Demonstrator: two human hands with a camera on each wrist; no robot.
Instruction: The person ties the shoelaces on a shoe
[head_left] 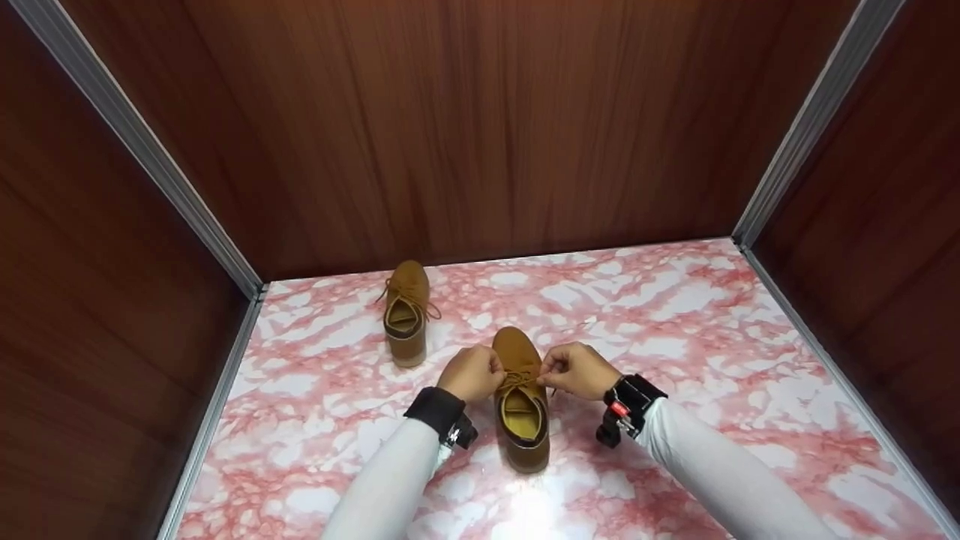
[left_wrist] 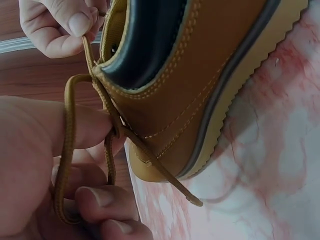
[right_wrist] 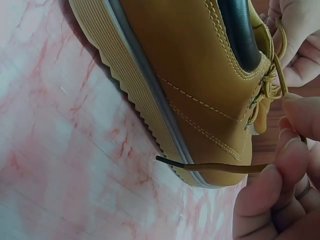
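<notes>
A tan lace-up shoe (head_left: 514, 345) with a dark padded collar stands upright between the two hands, toe pointing away. At the left of its laces, my left hand (head_left: 471, 373) holds a loop of brown shoelace (left_wrist: 69, 130) with curled fingers; a free lace end hangs beside the shoe in the left wrist view. On the other side, my right hand (head_left: 581, 370) pinches lace between thumb and finger. From its fingers, a lace end (right_wrist: 220, 167) with a dark tip sticks out in the right wrist view. The lace crossing (right_wrist: 270, 82) lies over the shoe's tongue.
A matching tan shoe (head_left: 407, 349) stands farther back to the left, its laces hanging at both sides. The red-and-white marbled surface (head_left: 660, 450) is bounded by dark wood-grain panels (head_left: 480, 135) at the back and both sides, with grey metal edging (head_left: 825, 360).
</notes>
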